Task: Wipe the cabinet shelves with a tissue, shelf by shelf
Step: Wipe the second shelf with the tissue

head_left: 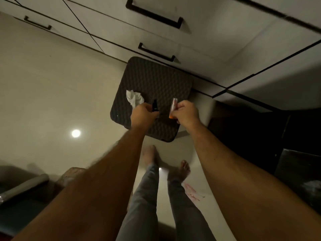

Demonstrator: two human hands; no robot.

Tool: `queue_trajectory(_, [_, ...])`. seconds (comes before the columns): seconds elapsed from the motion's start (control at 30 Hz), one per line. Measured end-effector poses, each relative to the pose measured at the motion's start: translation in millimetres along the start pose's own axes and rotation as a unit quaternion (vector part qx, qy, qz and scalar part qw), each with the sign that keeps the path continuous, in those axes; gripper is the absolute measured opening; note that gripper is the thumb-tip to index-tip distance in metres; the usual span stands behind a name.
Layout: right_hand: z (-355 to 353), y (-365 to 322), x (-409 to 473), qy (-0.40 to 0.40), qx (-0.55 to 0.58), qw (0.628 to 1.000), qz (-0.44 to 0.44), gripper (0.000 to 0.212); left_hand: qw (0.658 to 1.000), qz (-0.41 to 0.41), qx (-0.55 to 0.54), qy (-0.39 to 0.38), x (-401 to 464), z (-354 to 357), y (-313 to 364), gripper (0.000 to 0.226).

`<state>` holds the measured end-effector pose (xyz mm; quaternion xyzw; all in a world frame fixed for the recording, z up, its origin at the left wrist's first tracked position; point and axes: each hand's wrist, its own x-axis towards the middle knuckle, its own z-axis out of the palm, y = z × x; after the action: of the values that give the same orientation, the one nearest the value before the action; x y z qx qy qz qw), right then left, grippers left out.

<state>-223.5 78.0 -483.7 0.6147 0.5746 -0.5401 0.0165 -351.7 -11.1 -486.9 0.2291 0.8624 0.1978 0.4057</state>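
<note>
A crumpled white tissue (pixel 134 99) lies on the dark woven stool (pixel 156 80) that stands on the floor before the cabinet drawers (pixel 111 20). My left hand (pixel 143 113) grips a small black object (pixel 155 106) just right of the tissue, over the stool. My right hand (pixel 186 113) holds a slim pinkish tube with an orange end (pixel 172 108). Both hands hover close together above the stool's near half. An open cabinet door (pixel 271 66) juts out at the right; the shelves are out of sight.
Pale glossy floor (pixel 52 84) spreads to the left, with a lamp reflection (pixel 76 133). My bare feet (pixel 180 171) stand just short of the stool. A grey roll (pixel 24 186) lies at lower left. Dark furniture (pixel 260 136) fills the right side. A pink smear (pixel 192 193) marks the floor.
</note>
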Motion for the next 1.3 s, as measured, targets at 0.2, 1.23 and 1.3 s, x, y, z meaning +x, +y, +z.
queue_trajectory(0.2, [21, -11, 49, 0.041, -0.105, 0.993, -0.029, 0.02, 1.0, 0.004, 0.021, -0.017, 43, 18, -8, 0.02])
queue_trajectory(1.23, [103, -70, 59, -0.005, -0.194, 0.975, -0.111, 0.032, 0.987, -0.071, -0.072, 0.127, 60, -39, -52, 0.045])
queue_trajectory(1.3, [110, -72, 56, -0.007, -0.209, 0.972, -0.107, 0.034, 0.989, -0.062, -0.074, 0.115, 66, -38, -52, 0.034])
